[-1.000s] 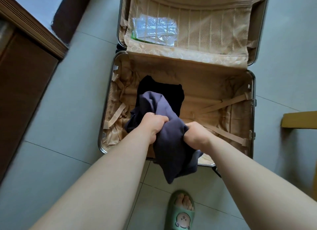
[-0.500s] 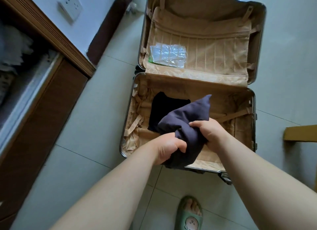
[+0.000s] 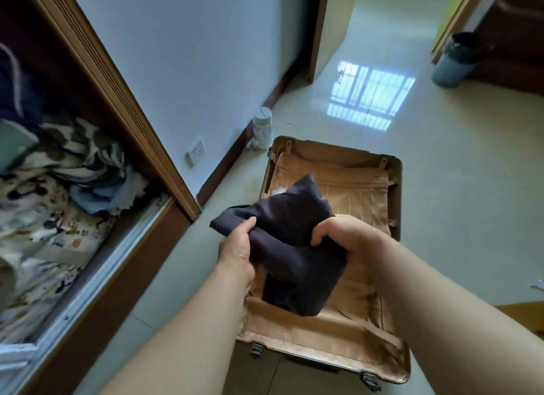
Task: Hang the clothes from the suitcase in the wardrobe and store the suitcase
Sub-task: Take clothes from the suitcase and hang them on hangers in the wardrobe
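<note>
Presently both hands grasp one dark navy garment [image 3: 294, 247], bunched and folded, held up in the air above the open suitcase [image 3: 394, 194]. The left hand [image 3: 238, 251] pinches the garment's near-left edge, thumb on top and fingers beneath the cloth. The right hand [image 3: 344, 238] is clenched on the right side of the bundle, fingers curled into the fabric. The suitcase lies flat on the pale tiled floor [image 3: 471, 218], both halves open, tan lining exposed; the garment hides part of its middle, so what else lies inside cannot be determined. At left stands the wardrobe [image 3: 123, 100], its wooden frame in view, with patterned bedding and folded cloth [image 3: 59, 203] stacked inside. A wall socket [image 3: 195, 153] sits on the wall at far left of the suitcase, with a small white appliance [image 3: 261, 129] on the floor just beyond. A dark bin [image 3: 459, 58] stands at far right.
</note>
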